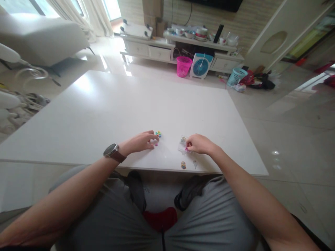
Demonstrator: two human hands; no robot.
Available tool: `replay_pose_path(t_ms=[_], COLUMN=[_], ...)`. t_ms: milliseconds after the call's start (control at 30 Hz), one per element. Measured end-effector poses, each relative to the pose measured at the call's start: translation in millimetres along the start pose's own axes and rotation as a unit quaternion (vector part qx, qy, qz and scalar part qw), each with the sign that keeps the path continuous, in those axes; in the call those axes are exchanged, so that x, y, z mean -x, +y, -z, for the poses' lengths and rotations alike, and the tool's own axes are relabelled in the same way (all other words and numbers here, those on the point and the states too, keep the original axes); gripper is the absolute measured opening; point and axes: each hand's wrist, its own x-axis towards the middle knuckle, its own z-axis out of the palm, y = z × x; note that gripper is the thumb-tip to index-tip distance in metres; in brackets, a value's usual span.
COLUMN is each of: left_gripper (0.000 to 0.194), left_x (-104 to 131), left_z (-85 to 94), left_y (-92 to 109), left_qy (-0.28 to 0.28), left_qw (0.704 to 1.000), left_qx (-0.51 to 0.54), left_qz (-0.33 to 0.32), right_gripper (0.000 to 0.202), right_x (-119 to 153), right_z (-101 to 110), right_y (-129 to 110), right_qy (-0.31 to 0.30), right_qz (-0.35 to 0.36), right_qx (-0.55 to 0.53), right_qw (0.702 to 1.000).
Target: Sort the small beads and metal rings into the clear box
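My left hand (143, 141) rests low over the white table (125, 104), its fingers apart around a small pink piece (156, 144). Just past its fingertips lies a little cluster of green, yellow and blue pieces (158, 134). My right hand (200, 143) is closed in a pinch on another small pink piece (186, 149), right at a clear flat plastic piece (181, 145) with a patterned patch near its top. Nearer the table edge lie a yellow and blue Minion figure (183, 165) and a small silvery flat thing (195, 164), too small to name.
The table's front edge runs just above my knees. Beyond the table stand a pink basket (183, 66), a blue and white box fan (201, 65) and a light blue basket (237, 76), before a white cabinet (159, 53) with dishes. A pale sofa (44, 38) is at far left.
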Motion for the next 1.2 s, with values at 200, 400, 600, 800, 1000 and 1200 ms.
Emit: replay_pose_path(t_ms=[200, 400, 600, 800, 1000, 1200], left_gripper=[0.015, 0.012, 0.015, 0.012, 0.005, 0.002], left_x=[-4, -8, -9, -8, -6, -7], left_z=[-7.1, -19.3, -33.8, -37.0, -39.4, -38.0], left_y=[4, 9, 22, 35, 29, 30], left_qy=[0.01, 0.007, -0.01, -0.017, -0.004, 0.005], left_qw=[0.999, 0.997, 0.993, 0.994, 0.995, 0.997], left_qx=[0.008, 0.01, 0.016, -0.007, -0.008, -0.024], left_qz=[-0.036, -0.074, -0.115, -0.106, -0.095, -0.073], right_gripper=[0.013, 0.01, 0.013, 0.014, 0.022, 0.023], right_x=[5, 7, 4, -10, -17, -20], right_z=[0, 10, 2, -13, -22, -28], right_y=[-1, -3, -21, -52, -66, -68], right_qy=[0.027, 0.05, 0.117, 0.092, 0.095, 0.068], right_qz=[0.002, 0.005, 0.097, 0.154, 0.201, 0.172], right_qx=[-0.001, -0.005, -0.066, 0.01, 0.051, 0.067], right_qw=[1.0, 0.999, 0.986, 0.984, 0.974, 0.98])
